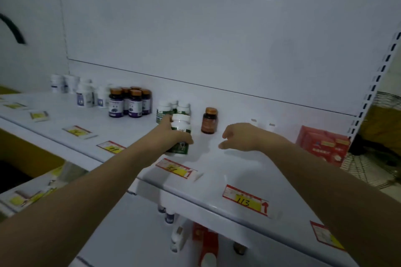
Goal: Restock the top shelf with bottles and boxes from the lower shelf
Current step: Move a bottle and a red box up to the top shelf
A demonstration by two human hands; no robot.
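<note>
Gripping the green-labelled bottle [181, 124] in the left hand [170, 136], fingers curling round its middle, cap above them and base below. Holding it about upright on the top shelf [217, 171], just before three matching bottles [173, 108]. Hovering the right hand [238, 136] near the amber bottle [209, 120], fingers loosely curled, grasping nothing.

On the top shelf [217, 165], the left hand [171, 136] holds a bottle [181, 124] mid-shelf. From it, a cluster [173, 107] stands just behind at 11 o'clock, a lone bottle [209, 120] near at 1, a box [323, 147] well apart at 3, and more bottles [128, 102] at 10. The lower shelf [130, 234] lies at 6.
</note>
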